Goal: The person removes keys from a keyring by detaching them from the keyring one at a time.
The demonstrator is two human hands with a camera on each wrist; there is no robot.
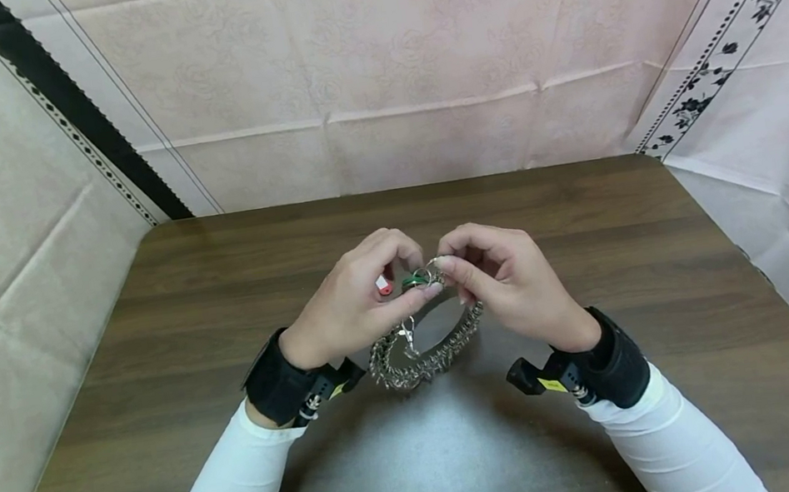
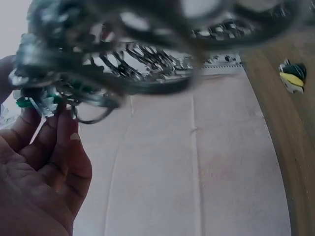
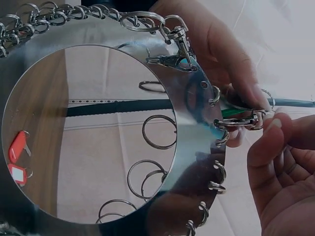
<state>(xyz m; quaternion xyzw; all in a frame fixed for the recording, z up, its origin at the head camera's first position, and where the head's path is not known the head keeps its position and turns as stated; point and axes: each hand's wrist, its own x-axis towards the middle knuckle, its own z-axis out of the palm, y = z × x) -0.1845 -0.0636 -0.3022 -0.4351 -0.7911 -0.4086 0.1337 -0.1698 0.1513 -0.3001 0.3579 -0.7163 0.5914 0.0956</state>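
Note:
Between both hands hangs a large flat metal ring (image 1: 429, 369), edged with several small split rings and clasps. My left hand (image 1: 353, 306) grips its upper side, thumb along the front, with a green piece (image 1: 414, 279) under the fingers. My right hand (image 1: 521, 283) pinches, between thumb and index finger, the end of a small metal clasp (image 3: 256, 120) linked to the ring's edge. Another swivel clasp (image 3: 181, 42) dangles from the ring near the left hand. In the left wrist view, the ring blurs across the top, above the left fingers (image 2: 74, 162).
Red key tags (image 3: 18, 146) lie on the brown wooden table (image 1: 583, 455); one red tag (image 1: 384, 285) shows past the left hand. A small black and yellow thing (image 2: 294, 76) also lies there. Pale cloth (image 1: 411, 42) hangs behind and at both sides.

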